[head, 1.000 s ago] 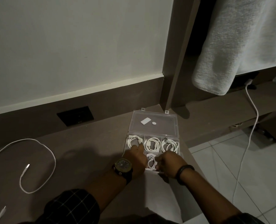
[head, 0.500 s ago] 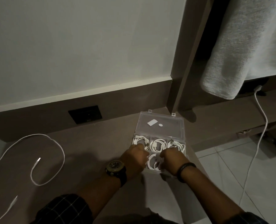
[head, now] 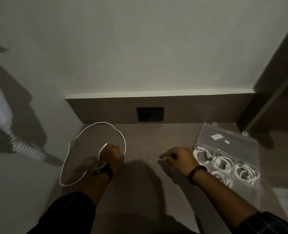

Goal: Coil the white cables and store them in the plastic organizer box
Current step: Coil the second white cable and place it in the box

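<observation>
L hand [head: 112, 153] is fisted on the loose white cable [head: 96, 130], connector end poking out by the thumb, rest looping wide to its left; R hand [head: 179, 159] hovers half-curled, seemingly empty, w/ the open organizer box [head: 241, 141] just to its right, 4 coils [head: 224, 163] visible inside. Risk: the long free loop could kink or tangle during winding, or spring open when dropped in a compartment. Dim and blurry; can't tell L grip detail, and R wrist hides part of the box.

Left hand [head: 112, 153] fisted, right hand [head: 179, 158] loosely curled, both forearms extended
</observation>
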